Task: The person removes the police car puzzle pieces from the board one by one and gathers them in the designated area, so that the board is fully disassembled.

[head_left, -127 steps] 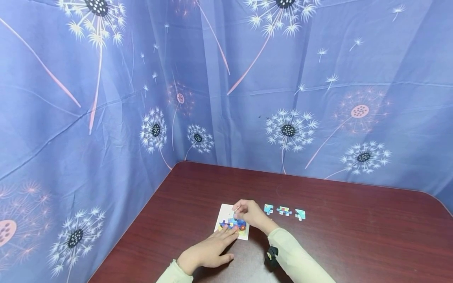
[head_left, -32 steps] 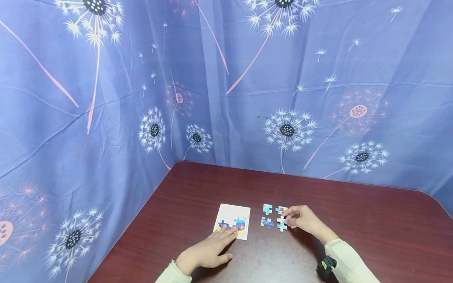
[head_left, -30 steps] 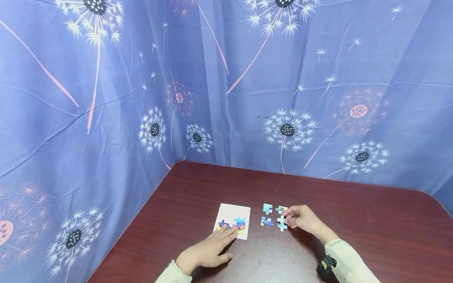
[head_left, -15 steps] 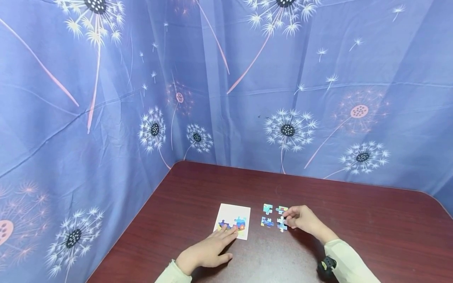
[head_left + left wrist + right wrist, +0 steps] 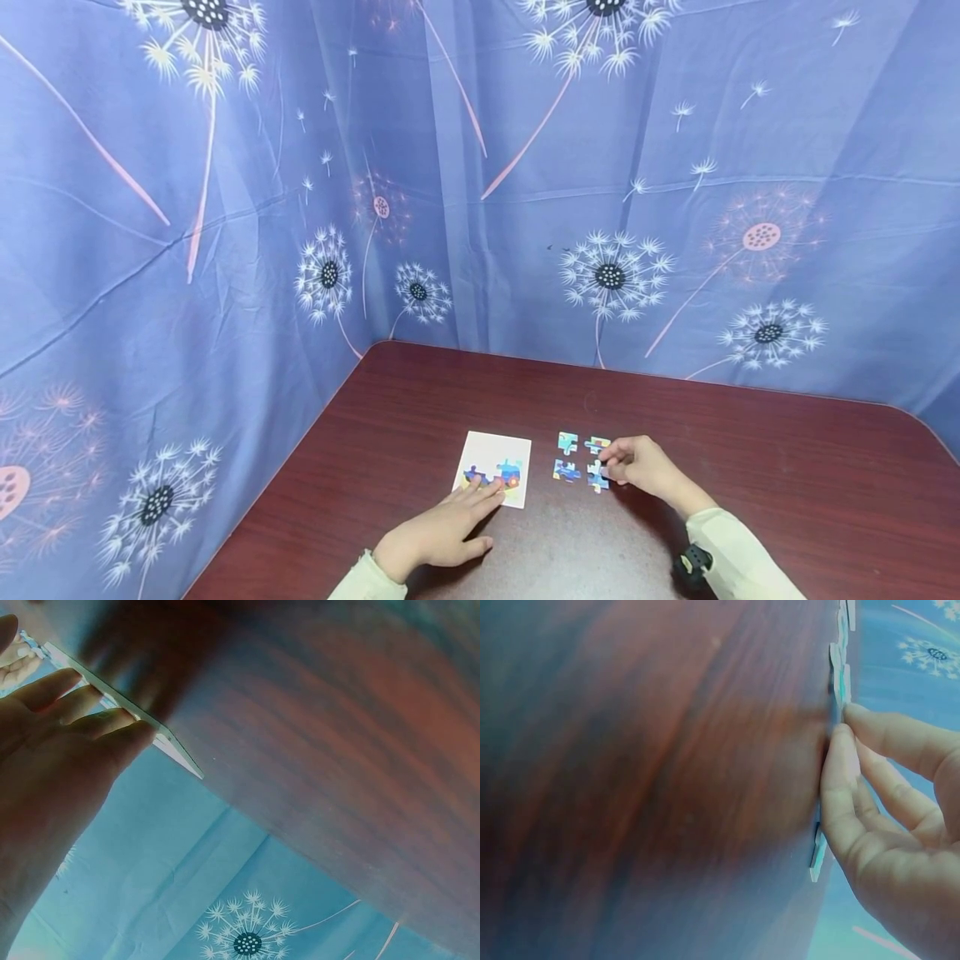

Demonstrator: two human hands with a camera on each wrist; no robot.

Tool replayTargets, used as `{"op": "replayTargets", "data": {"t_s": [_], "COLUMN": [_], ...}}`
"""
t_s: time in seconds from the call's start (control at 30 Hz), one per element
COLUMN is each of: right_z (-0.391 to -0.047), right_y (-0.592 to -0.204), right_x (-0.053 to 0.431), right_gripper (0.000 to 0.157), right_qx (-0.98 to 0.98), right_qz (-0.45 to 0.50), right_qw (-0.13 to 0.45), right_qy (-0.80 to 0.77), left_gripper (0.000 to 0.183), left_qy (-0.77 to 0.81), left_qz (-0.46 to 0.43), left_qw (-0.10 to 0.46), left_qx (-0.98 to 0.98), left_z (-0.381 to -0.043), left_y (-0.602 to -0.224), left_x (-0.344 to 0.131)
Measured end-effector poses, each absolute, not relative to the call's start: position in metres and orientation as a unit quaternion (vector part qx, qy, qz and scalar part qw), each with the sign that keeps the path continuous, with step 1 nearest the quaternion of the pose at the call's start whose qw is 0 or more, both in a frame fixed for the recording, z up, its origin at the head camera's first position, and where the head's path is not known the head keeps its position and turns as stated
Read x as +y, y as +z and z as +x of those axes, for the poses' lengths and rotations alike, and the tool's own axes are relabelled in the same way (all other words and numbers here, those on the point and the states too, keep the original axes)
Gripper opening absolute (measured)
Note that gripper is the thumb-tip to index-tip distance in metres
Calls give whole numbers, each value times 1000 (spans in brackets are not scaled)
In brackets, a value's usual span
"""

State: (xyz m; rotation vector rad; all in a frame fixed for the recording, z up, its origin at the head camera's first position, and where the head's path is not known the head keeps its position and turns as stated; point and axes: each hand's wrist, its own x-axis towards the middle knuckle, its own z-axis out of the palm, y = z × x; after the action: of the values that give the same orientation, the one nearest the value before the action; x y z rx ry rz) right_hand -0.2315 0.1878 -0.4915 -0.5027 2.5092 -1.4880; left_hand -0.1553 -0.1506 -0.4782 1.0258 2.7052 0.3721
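Observation:
My left hand lies with straight fingers on the lower edge of a small white puzzle board. Part of a blue and yellow vehicle picture shows on it, with a white gap in the middle; my fingertips hide its lower part. Right of the board, my right hand pinches the edge of a light-blue jigsaw piece at the table surface. In the right wrist view its thumb and forefinger meet at the thin edge of a piece.
Three other jigsaw pieces lie close by: a light-blue one, a yellow and red one and a dark-blue one. The brown table ends at a blue dandelion-patterned curtain behind and on the left.
Since the oldest frame, my right hand has moved right from the board to the pieces. The vehicle's middle now shows white, and the loose pieces form two rows. The last second shows hardly any movement.

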Motion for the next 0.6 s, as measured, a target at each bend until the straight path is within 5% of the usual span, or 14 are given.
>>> {"op": "replayTargets", "data": {"t_s": [0.6], "right_z": [-233], "right_y": [-487], "right_x": [185], "right_gripper": [13], "right_qx": [850], "right_qz": [-167], "right_qw": [76], "right_qy": [-494], "left_gripper": [59], "left_qy": [130], "left_qz": [352], "left_qw": [111], "left_qx": [920], "left_z": [-154], "left_y": [-475], "left_x": [-151]}}
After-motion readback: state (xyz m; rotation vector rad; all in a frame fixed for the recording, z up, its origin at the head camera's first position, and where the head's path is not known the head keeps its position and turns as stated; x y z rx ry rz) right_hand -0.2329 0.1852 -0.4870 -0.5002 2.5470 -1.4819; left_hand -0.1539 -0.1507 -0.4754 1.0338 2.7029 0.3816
